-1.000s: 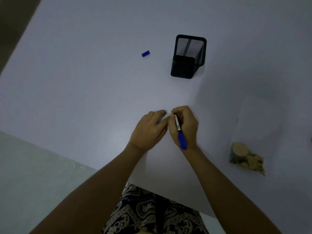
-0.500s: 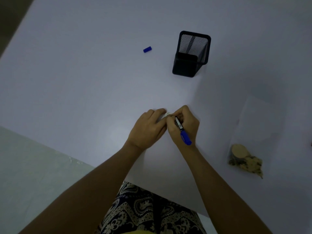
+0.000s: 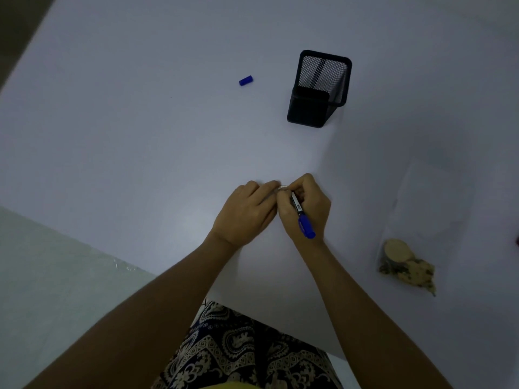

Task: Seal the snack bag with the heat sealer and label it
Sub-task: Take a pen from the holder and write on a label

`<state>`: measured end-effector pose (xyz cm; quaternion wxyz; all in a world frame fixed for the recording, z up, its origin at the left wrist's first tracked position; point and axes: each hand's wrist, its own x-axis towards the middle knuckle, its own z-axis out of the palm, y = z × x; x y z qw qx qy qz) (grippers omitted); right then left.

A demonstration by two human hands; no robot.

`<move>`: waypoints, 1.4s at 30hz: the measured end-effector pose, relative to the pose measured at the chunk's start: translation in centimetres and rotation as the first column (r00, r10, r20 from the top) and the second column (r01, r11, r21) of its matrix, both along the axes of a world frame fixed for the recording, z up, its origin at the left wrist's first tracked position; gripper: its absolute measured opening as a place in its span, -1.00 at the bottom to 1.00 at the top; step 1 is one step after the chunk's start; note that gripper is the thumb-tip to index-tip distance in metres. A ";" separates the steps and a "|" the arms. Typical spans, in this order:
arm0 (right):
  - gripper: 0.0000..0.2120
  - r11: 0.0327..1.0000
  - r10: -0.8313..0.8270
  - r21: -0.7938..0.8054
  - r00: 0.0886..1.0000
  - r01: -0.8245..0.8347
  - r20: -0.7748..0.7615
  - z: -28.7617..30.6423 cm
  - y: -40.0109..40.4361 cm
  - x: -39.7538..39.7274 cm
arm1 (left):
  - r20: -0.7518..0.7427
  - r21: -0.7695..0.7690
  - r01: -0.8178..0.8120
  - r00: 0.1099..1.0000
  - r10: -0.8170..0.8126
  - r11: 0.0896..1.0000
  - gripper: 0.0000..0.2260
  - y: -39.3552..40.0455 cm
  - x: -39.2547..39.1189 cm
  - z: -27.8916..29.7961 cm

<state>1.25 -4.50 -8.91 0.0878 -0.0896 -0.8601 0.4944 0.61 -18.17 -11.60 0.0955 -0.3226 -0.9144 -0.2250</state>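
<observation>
My right hand (image 3: pixel 304 206) grips a blue marker (image 3: pixel 302 217), tip down at a small white label (image 3: pixel 283 187) on the white table (image 3: pixel 140 136). My left hand (image 3: pixel 247 213) rests beside it, fingers pressed on the label, which is mostly hidden under both hands. The marker's blue cap (image 3: pixel 245 80) lies off to the far left. A clear snack bag (image 3: pixel 407 256) with tan snacks bunched at its bottom lies flat to the right, apart from both hands. No heat sealer is in view.
A black mesh pen holder (image 3: pixel 318 89) stands at the back centre. The table's near edge runs diagonally just below my wrists, with a pale floor (image 3: pixel 56 276) to the left. Something dark red peeks in at the right frame edge (image 3: pixel 517 241).
Both hands stay together at the label; the marker's rear end has swung slightly to the right as my right hand shifts. The view has drifted a little.
</observation>
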 end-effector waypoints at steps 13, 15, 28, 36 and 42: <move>-0.84 1.000 0.010 0.029 0.999 -0.009 -0.032 -0.2 -0.1 0.1 | -0.031 0.036 -0.001 1.000 0.002 0.999 -0.77 -0.1 0.2 0.4; -0.86 1.000 0.001 0.029 1.000 -0.001 -0.020 -0.1 -0.1 0.0 | -0.029 0.035 -0.002 1.000 0.003 0.999 -0.77 -0.1 0.2 0.3; -0.89 1.000 -0.018 -0.003 1.000 0.018 0.004 0.0 -0.3 0.2 | 0.026 0.019 -0.019 0.999 0.019 1.000 -0.77 -0.2 0.3 0.4; -0.86 0.999 -0.036 0.026 0.999 0.036 0.005 0.1 0.3 0.7 | 0.058 0.014 -0.012 0.998 0.011 1.000 -0.77 0.5 0.7 0.2; -0.77 0.996 -0.080 -0.032 0.997 0.080 -0.010 0.1 0.0 0.0 | 0.051 -0.008 -0.023 0.998 0.023 1.000 -0.77 0.0 0.3 0.5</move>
